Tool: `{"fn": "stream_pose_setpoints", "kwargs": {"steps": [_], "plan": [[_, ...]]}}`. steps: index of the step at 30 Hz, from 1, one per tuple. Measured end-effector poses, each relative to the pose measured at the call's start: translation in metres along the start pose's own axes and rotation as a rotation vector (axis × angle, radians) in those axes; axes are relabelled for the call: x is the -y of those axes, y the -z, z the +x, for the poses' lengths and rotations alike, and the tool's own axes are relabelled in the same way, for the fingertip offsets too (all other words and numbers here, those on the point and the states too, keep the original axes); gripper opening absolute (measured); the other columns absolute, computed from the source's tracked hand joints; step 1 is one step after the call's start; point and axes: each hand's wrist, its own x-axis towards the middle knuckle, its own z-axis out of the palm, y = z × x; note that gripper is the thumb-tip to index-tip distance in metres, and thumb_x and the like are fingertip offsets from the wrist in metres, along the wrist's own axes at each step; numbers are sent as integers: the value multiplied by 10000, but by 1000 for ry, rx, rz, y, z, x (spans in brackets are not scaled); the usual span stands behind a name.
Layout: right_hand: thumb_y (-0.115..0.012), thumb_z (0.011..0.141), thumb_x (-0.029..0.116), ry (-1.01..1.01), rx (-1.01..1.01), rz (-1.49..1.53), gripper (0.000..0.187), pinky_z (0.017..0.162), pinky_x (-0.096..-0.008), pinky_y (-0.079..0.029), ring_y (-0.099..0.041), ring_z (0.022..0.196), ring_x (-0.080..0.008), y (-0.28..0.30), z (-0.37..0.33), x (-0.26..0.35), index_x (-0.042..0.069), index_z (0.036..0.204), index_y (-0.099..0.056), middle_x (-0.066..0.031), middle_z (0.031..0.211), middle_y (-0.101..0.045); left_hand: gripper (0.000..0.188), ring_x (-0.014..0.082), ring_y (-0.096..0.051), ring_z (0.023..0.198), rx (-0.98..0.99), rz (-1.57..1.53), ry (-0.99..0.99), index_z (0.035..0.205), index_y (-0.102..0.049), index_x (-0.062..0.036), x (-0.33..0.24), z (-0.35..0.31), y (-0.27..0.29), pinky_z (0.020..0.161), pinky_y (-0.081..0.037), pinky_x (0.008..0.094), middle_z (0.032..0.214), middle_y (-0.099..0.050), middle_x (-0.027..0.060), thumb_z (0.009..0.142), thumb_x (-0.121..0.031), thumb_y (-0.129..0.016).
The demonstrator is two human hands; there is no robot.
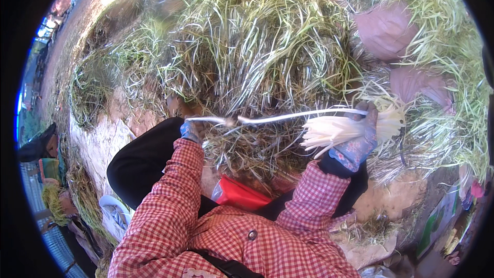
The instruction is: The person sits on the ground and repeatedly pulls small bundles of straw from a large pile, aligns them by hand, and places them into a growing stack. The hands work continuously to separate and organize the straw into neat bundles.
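Observation:
My right hand point(356, 146), in a blue floral glove, is closed around a thick bundle of pale, whitish-yellow stalks point(329, 131). From its upper fingers a single long white stalk point(293, 116) reaches out to the left. My left hand point(193, 129), gloved alike, pinches a short pale strip point(208, 119). The strip's inner end, with a blurred brownish bit point(230, 122), comes close to the long stalk's tip; whether they touch I cannot tell. Under both lies a heap of loose leaves and trimmings point(247, 149).
A large pile of long green stalks point(272, 46) lies ahead, with more pale green stalks point(458, 123) at the right. Brownish-pink cloths point(386, 31) lie among them. A red packet or cloth point(242, 193) sits between my dark-trousered legs point(141, 162). A dark shoe point(38, 144) shows far left.

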Motion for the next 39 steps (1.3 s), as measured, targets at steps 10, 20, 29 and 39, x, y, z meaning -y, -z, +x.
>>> {"fn": "stream_pose_setpoints", "kwargs": {"steps": [10,20,29,39], "plan": [[-664,814,109,-24,-20,52,237,603,-241,-431,-484,659,-136,2,0,-11,24,1009,-559,-91,855,-583,468,266,-565,1094,56,1677,-84,1275,-476,-41,-33,-95,-155,870,-471,384,1224,-550,203,880,-263,-596],[-676,801,85,-157,168,18,242,598,-258,-449,-521,736,-161,9,0,-45,-14,998,-577,-92,898,-590,295,90,-517,627,191,510,-151,1076,-597,44,62,-127,-196,559,-414,219,726,-566,10,861,-155,-629],[-640,822,76,-163,148,-116,492,905,-417,-496,-555,1060,-308,15,1,-70,15,1237,-381,-177,1070,-590,189,269,-595,835,659,1170,-1098,955,-655,-29,123,-78,-241,717,-490,343,893,-592,129,767,-22,-658],[-712,745,17,-226,246,221,466,567,-307,-446,-584,823,-226,0,-7,-72,128,1136,-484,-50,895,-671,236,219,-642,883,-111,1253,-619,1034,-647,-29,57,75,-133,796,-510,322,990,-671,131,846,-172,-650]]}}
